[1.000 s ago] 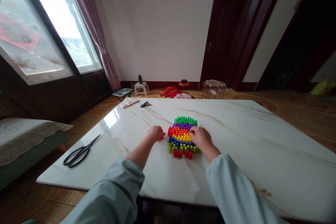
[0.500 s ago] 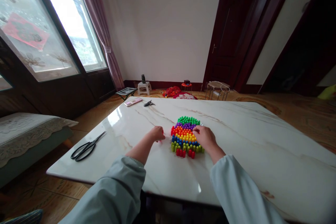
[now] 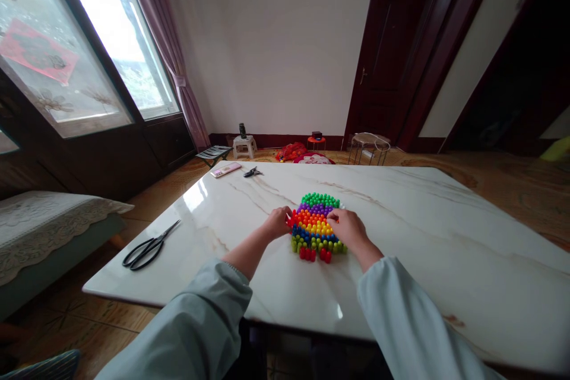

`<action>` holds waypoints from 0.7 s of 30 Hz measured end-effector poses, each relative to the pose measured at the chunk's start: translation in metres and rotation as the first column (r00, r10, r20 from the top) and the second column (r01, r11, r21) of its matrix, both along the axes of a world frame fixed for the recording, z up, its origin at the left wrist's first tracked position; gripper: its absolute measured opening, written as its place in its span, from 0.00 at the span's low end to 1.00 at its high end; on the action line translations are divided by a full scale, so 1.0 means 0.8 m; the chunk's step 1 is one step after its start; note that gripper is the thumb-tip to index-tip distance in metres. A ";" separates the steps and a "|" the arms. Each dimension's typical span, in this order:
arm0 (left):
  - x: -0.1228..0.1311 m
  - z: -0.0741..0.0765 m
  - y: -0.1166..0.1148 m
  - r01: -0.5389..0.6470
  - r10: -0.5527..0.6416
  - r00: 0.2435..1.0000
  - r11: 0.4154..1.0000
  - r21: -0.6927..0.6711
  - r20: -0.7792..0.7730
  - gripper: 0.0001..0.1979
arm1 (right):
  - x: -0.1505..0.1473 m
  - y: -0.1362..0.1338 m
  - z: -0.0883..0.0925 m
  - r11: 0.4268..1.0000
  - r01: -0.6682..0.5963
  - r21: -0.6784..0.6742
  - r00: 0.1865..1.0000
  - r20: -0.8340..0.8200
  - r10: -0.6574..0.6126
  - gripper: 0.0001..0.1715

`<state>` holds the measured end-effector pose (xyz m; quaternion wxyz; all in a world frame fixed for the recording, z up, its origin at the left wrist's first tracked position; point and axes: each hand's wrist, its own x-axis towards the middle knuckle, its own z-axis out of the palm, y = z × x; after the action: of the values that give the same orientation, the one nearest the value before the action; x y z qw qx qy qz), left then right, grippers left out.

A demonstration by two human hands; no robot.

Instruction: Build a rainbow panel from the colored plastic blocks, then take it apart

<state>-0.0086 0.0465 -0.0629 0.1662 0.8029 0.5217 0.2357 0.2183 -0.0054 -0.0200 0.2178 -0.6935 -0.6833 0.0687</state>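
Note:
A beadwork piece (image 3: 318, 225) of glossy coloured beads lies on the table in bands of green, purple, orange, yellow, blue and olive. Short red bead stubs stick out at its near edge and left side. My left hand (image 3: 279, 221) is closed at the left side, fingertips pinched at the red beads; exactly which bead they grip is partly hidden. At the opposite edge, my right hand (image 3: 350, 228) is closed, with thumb and finger against the orange and yellow rows. White beads show just beyond its knuckles.
Black-handled scissors (image 3: 149, 247) lie on the marble-patterned table (image 3: 409, 249) at left. A phone (image 3: 225, 170) and a keyring (image 3: 253, 172) sit near the far edge. Beyond stand a white stool (image 3: 244, 145) and a round stool (image 3: 369, 143). A cloth-covered seat (image 3: 57, 219) is at left.
My left hand has moved right and slightly away from me, from bare table to the red beads at the beadwork's left side. My right hand stays at the right edge.

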 end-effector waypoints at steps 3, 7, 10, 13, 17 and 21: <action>0.001 0.001 -0.002 0.000 0.001 0.999 1.000 -0.024 0.049 0.16 | 0.002 0.001 -0.002 1.000 -0.016 -0.009 1.000 0.010 0.016 0.10; -0.001 -0.001 -0.002 -0.043 0.055 0.991 0.994 -0.101 0.124 0.18 | 0.005 0.002 -0.006 1.000 -0.016 -0.009 1.000 0.008 0.017 0.11; -0.001 -0.003 -0.002 -0.081 0.109 0.982 0.981 -0.175 0.156 0.19 | 0.006 0.002 -0.006 1.000 -0.018 -0.011 1.000 -0.004 0.018 0.11; 0.001 -0.005 -0.003 -0.126 0.162 0.975 0.967 -0.223 0.154 0.18 | 0.006 0.000 -0.006 1.000 -0.002 0.000 1.000 -0.017 0.002 0.11; -0.004 -0.005 0.000 -0.215 0.247 0.959 0.954 -0.208 0.139 0.17 | 0.015 0.003 -0.010 0.995 0.073 0.065 0.995 -0.076 -0.068 0.11; -0.038 0.002 0.009 -0.456 0.489 0.851 0.869 -0.191 0.193 0.16 | 0.048 0.010 -0.023 0.937 0.297 0.183 0.937 -0.246 -0.249 0.16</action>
<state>-0.0394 0.0534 -0.0616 0.2188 0.6023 0.6950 0.3260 0.2567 0.0030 -0.0385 0.3739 -0.7422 -0.5549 0.0386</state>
